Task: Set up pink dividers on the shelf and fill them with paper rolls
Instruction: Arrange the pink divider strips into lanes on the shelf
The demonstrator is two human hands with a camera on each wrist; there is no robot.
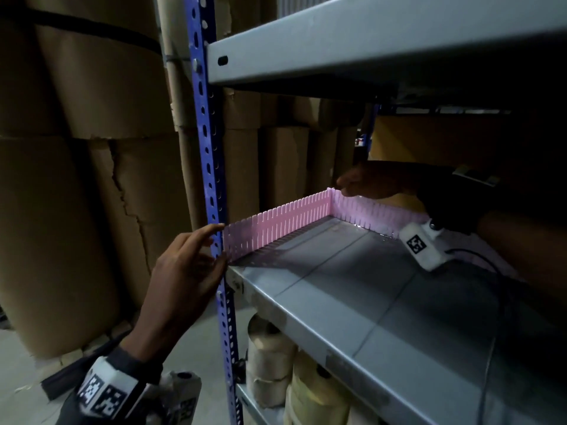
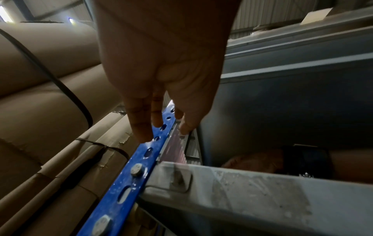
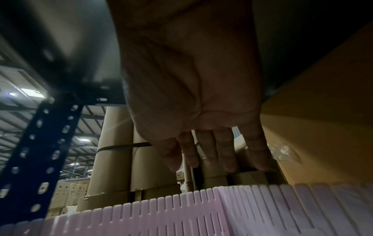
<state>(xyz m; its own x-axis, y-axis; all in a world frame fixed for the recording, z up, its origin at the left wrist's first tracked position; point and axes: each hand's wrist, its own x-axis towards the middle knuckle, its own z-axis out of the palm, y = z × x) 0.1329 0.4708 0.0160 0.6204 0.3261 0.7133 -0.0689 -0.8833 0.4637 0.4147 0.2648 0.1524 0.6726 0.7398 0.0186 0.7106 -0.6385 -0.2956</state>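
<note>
- Two pink dividers stand upright on the grey shelf (image 1: 352,289), meeting in an L at the far left corner: side divider (image 1: 276,223) along the left edge, back divider (image 1: 377,214) along the far edge.
- Left hand (image 1: 184,271) at the near end of the side divider, beside the blue upright (image 1: 211,167); fingers relaxed and loosely spread, fingertips at the divider's end, no grip visible.
- Right hand (image 1: 371,180) over the far corner, fingers straight and slightly spread, above the divider tops.
- Paper rolls (image 1: 270,360) sit on the level below.
</note>
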